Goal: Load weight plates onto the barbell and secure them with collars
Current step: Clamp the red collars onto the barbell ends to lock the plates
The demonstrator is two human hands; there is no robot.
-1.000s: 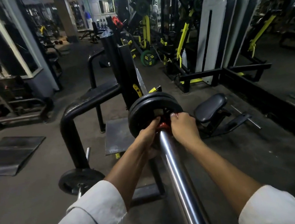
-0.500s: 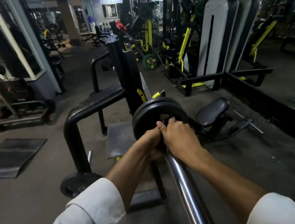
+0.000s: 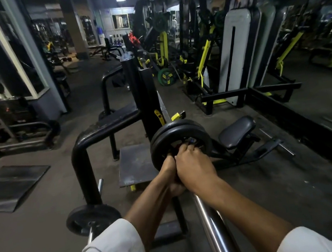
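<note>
At frame centre two plates (image 3: 180, 136) already sit on the bar (image 3: 213, 231), and both the left hand (image 3: 169, 171) and right hand (image 3: 193, 167) curl their fingers round a mostly hidden collar (image 3: 191, 141) against them, apparently not yet locked.

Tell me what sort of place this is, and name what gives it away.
A gym, most likely its free-weight area. The hands work at black weight plates on a chrome barbell, a green plate hangs on a yellow-and-black machine farther back, and a padded seat sits beside the rack.
</note>
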